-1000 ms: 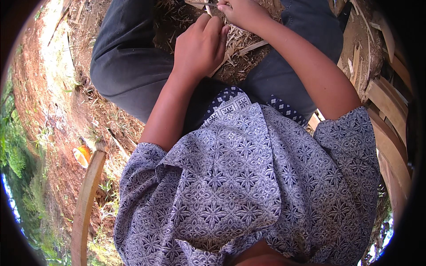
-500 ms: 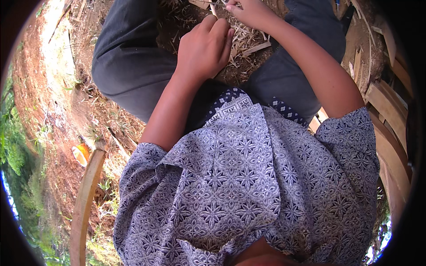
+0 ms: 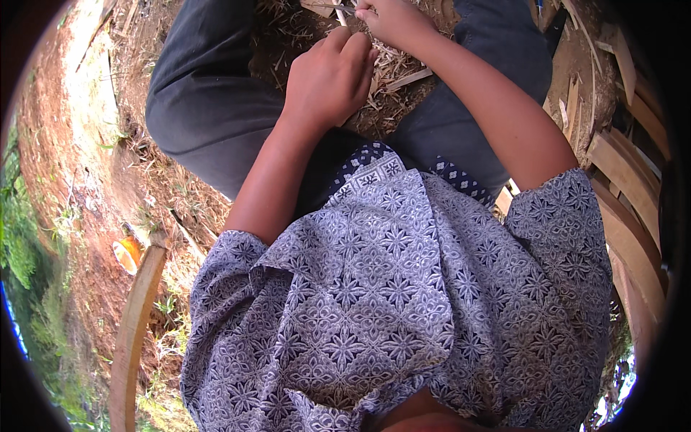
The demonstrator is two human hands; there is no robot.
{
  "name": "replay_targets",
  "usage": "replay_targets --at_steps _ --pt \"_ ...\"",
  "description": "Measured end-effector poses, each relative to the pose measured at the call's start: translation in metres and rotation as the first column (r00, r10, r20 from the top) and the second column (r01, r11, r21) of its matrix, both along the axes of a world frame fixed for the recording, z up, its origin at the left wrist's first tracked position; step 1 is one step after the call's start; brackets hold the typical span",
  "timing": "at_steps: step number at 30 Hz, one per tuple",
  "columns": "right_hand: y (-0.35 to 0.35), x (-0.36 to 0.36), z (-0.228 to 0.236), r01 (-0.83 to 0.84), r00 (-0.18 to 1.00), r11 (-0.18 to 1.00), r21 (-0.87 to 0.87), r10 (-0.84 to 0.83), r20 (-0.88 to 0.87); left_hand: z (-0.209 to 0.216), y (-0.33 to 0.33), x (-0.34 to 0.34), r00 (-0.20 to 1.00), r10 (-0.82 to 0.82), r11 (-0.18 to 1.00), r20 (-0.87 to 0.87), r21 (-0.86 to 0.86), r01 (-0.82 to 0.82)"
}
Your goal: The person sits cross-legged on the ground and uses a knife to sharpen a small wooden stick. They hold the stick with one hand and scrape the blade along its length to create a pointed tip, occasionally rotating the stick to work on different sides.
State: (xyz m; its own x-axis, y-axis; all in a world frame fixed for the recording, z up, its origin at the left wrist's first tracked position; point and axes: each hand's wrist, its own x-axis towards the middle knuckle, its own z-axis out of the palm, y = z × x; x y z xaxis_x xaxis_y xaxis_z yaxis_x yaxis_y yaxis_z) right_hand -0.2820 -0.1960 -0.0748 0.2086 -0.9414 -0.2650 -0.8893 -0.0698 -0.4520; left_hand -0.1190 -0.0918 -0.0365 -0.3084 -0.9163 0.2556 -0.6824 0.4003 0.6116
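My left hand (image 3: 325, 83) is closed in a fist between my bent legs, back of the hand up. From the top of that fist a thin pale wooden stick (image 3: 340, 16) sticks out toward the upper edge. Just beyond and to the right, my right hand (image 3: 396, 21) is closed on a knife, whose narrow grey blade (image 3: 347, 9) points left across the stick. The handle is hidden in my fingers. Much of the stick is covered by my left hand, and the top of the picture cuts off its surroundings.
Wood shavings (image 3: 389, 61) and a flat wood offcut (image 3: 409, 79) lie on the ground between my legs. Several wooden boards (image 3: 626, 173) are stacked at the right. At the left stand a curved-looking plank (image 3: 137, 324) and an orange container (image 3: 128, 253) on bare soil.
My right hand has shifted slightly left, bringing the knife with it closer to the left fist. The left hand keeps its grip on the stick and has barely moved.
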Motion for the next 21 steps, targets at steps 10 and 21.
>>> replay_targets --at_steps 10,21 --pt "0.008 -0.018 -0.002 0.055 0.991 0.998 0.020 -0.057 0.122 0.004 0.005 -0.003 1.000 -0.011 1.000 0.003 -0.016 0.011" --pt "0.015 -0.016 0.029 -0.036 0.999 0.999 -0.005 0.036 0.019 -0.005 0.000 -0.002 0.994 -0.083 0.996 0.066 -0.027 0.085"
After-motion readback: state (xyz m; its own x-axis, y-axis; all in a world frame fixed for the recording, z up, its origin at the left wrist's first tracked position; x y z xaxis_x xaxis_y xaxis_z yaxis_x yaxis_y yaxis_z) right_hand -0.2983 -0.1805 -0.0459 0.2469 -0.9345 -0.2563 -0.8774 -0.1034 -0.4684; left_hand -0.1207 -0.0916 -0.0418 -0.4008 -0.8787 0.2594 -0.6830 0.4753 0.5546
